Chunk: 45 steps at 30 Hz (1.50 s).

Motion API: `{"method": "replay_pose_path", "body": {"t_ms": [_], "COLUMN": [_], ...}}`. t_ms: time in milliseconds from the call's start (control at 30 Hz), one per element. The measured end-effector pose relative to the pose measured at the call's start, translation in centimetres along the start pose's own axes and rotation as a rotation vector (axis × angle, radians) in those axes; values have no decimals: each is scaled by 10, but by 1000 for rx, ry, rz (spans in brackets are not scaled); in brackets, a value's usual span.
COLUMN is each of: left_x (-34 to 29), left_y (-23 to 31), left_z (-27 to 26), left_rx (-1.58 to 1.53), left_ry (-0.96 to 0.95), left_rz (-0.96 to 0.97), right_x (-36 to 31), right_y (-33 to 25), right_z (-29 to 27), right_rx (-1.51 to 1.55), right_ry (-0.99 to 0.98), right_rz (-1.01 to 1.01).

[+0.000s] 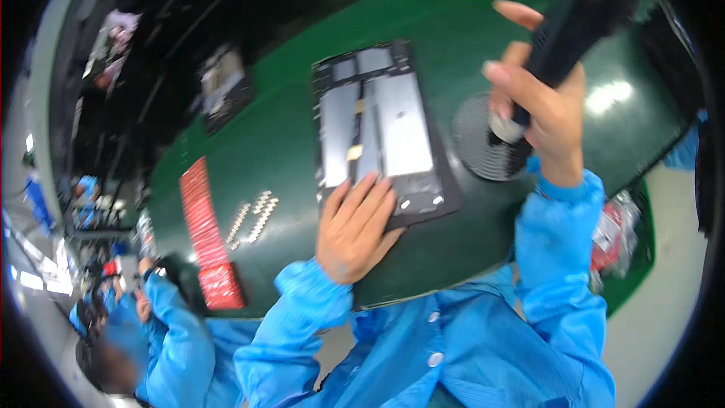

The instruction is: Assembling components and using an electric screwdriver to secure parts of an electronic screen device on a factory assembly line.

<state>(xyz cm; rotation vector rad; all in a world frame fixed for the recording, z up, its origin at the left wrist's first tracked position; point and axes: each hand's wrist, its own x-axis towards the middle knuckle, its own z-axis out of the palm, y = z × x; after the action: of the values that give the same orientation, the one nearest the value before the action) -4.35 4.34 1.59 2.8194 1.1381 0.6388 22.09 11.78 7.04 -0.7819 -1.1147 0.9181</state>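
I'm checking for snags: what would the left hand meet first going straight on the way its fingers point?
The left hand seems to rest on the opened device's near end; straight on, the silver-grey panels likely come first, though exact depth is unclear.

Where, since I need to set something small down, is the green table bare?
Bare green table: right of the right hand; also beyond the round, ridged black disc, bounded leftward by the opened dark tablet. Crowded: the narrow gap between those two.
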Motion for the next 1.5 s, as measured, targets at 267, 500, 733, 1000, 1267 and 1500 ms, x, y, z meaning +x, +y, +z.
{"method": "replay_pose_path", "body": {"t_ms": [267,500,733,1000,1267,1500], "left_x": [-45,-49,-35,17,20,18], "left_y": [-10,15,16,29,39,48], "left_z": [-9,15,8,17,26,21], "left_rx": [-193,-152,-190,-76,-74,-164], "left_ry": [-1,91,138,-93,-110,-104], "left_rz": [-468,-477,-311,-143,-138,-147], "right_x": [11,14,23,21,21,21], "right_y": [28,34,40,48,47,47], "right_z": [-30,-21,-19,-17,-17,-14], "right_rx": [33,-95,-75,-92,-126,-165], "right_ry": [137,99,108,99,80,81], "right_rz": [-130,-119,-143,-125,-138,-145]}}
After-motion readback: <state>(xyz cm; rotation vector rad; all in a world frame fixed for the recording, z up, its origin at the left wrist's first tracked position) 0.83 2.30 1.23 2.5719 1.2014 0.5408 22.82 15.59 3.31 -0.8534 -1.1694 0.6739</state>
